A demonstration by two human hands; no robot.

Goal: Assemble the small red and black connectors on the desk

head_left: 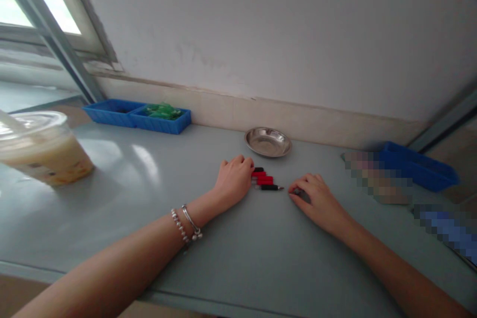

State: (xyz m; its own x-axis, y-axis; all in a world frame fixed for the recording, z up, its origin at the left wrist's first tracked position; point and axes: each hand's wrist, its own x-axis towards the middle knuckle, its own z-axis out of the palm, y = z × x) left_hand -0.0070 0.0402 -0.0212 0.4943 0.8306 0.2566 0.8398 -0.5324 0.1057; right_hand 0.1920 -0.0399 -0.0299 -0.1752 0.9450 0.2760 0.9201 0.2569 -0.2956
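Several short pens with red and black grips lie side by side on the grey table, among them a red one (265, 180) and a black one (270, 187) nearest me. My left hand (235, 179) rests at their left ends, its fingers closed; what they hold, if anything, is hidden. Just right of the black pen's tip, my right hand (313, 198) has thumb and fingers curled together round something small and dark that I cannot make out. Behind the pens sits a round metal dish (268, 142).
A two-part blue tray (156, 123) with green pieces stands at the back left. A plastic cup of drink (48, 154) is on the left. Another blue tray (419, 166) and blurred flat items (376, 179) lie on the right. A wall rises behind the table (112, 194).
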